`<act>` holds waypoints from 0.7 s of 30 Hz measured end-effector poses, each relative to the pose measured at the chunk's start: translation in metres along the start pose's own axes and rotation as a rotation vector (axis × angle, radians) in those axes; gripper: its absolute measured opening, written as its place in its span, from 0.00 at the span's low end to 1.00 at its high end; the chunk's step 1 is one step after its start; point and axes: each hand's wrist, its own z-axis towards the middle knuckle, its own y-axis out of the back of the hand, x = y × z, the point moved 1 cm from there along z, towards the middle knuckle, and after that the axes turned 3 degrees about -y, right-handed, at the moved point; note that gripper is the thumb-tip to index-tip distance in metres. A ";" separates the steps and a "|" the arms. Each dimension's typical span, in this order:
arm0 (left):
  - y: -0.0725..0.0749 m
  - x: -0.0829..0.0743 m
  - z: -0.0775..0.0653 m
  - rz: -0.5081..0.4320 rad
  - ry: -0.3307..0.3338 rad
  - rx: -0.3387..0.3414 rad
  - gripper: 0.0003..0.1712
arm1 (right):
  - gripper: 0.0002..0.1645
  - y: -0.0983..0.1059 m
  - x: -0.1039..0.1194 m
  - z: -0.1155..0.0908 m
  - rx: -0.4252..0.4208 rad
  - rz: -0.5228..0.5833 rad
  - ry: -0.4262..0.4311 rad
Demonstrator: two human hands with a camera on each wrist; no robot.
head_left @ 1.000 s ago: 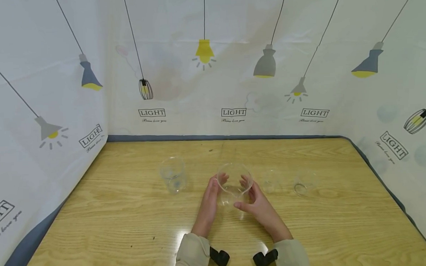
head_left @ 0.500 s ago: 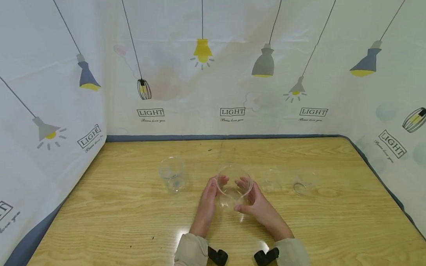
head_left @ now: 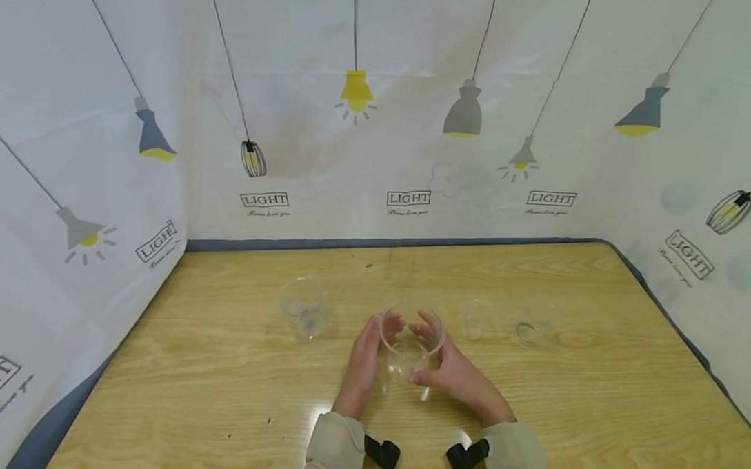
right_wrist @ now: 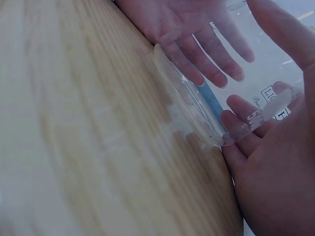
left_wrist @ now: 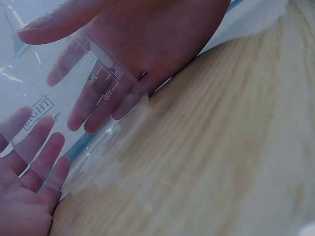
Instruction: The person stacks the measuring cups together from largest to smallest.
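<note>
Head view | shows beaker (head_left: 412,348) between left hand (head_left: 367,351) and right hand (head_left: 457,371), at or just over tabletop (head_left: 231,377), cannot tell if touching | should handle light, stiff, slick, perhaps fragile | best cupped from both sides, not squeezed | fingers of both wrapped round beaker, slightly spread, right thumb on near side
</note>
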 end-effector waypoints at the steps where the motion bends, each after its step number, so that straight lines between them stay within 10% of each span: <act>1: 0.000 0.000 0.000 -0.005 0.003 -0.001 0.30 | 0.60 -0.001 0.003 -0.001 0.008 0.005 0.001; 14: 0.002 0.002 0.001 -0.023 -0.017 -0.046 0.28 | 0.58 -0.007 0.027 -0.006 0.019 -0.020 -0.017; 21: 0.007 0.017 0.008 0.017 -0.057 -0.186 0.23 | 0.57 -0.007 0.024 -0.006 0.016 -0.025 -0.020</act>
